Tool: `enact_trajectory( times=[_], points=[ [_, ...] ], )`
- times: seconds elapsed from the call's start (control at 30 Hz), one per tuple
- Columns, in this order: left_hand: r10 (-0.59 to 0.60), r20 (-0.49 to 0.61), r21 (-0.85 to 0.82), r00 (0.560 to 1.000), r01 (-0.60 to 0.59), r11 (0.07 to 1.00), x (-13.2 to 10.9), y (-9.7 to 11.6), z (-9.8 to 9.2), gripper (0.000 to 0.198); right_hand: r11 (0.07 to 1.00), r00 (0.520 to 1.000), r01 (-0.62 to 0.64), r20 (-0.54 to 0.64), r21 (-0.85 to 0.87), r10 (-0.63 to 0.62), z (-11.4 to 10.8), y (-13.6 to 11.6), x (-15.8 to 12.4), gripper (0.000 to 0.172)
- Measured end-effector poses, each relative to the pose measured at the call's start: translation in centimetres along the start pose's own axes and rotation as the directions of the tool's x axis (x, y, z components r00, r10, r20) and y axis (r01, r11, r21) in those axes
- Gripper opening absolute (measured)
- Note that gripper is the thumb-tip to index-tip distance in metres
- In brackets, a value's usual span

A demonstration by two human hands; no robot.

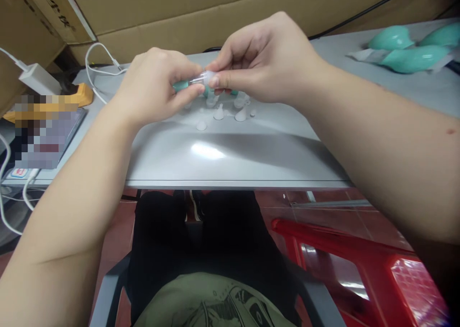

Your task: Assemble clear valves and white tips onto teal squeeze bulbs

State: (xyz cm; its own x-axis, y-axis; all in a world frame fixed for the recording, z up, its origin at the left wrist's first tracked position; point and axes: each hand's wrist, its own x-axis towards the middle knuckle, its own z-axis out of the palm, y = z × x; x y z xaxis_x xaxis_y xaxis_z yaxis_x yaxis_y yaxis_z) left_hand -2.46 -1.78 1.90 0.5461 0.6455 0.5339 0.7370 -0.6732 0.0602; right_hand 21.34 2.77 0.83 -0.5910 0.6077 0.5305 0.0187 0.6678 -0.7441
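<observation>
Above the grey table, my left hand (156,80) and my right hand (268,61) meet. Thumb and finger of the left pinch a small clear plastic piece (196,80) with a teal end showing. In the fingertips of the right is a whitish translucent cap-like piece (208,77), touching the clear one; whether the two are joined I cannot tell. On the tabletop just below lie several small white parts, among them a cone-shaped piece (219,113), a second cone-shaped piece (241,115) and a low domed piece (201,125). Teal bits behind them are partly hidden by my hands.
Teal bulb-shaped objects (413,59), some in clear wrapping, lie at the table's far right. At the left are a white charger (42,80), a yellow power strip (84,95), cables and a blurred-out flat device. Cardboard (179,11) lines the back. A red plastic stool (381,264) stands below.
</observation>
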Motion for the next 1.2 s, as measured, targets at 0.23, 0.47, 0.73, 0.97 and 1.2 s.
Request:
enact_trajectory(
  times=[0.23,0.47,0.73,0.97,1.2],
  points=[
    [0.05,-0.122,0.167,0.991,-0.029,0.986,0.1,-0.2,0.6,0.028,0.991,0.999,-0.037,-0.027,0.128,0.041,0.5,-1.0,0.4,0.013],
    [0.056,-0.233,0.11,0.971,-0.031,0.993,0.3,-0.9,1.0,0.025,0.989,0.995,-0.025,-0.09,0.147,0.038,1.5,-1.4,0.6,0.019],
    [-0.12,-0.478,-0.359,0.87,-0.069,0.931,1.5,-6.5,2.7,0.062,0.945,0.983,0.15,-0.059,-0.292,-0.175,1.4,-0.1,0.0,0.054],
    [-0.418,-0.249,-0.343,0.873,0.324,0.882,0.6,-6.0,2.1,0.043,0.777,0.952,0.298,0.23,-0.554,-0.201,0.0,1.8,0.4,0.01],
    [-0.45,-0.147,-0.301,0.881,0.394,0.869,0.5,-5.8,1.6,0.035,0.781,0.89,0.348,0.444,-0.519,-0.102,0.4,0.8,-0.9,0.021]
  ],
)
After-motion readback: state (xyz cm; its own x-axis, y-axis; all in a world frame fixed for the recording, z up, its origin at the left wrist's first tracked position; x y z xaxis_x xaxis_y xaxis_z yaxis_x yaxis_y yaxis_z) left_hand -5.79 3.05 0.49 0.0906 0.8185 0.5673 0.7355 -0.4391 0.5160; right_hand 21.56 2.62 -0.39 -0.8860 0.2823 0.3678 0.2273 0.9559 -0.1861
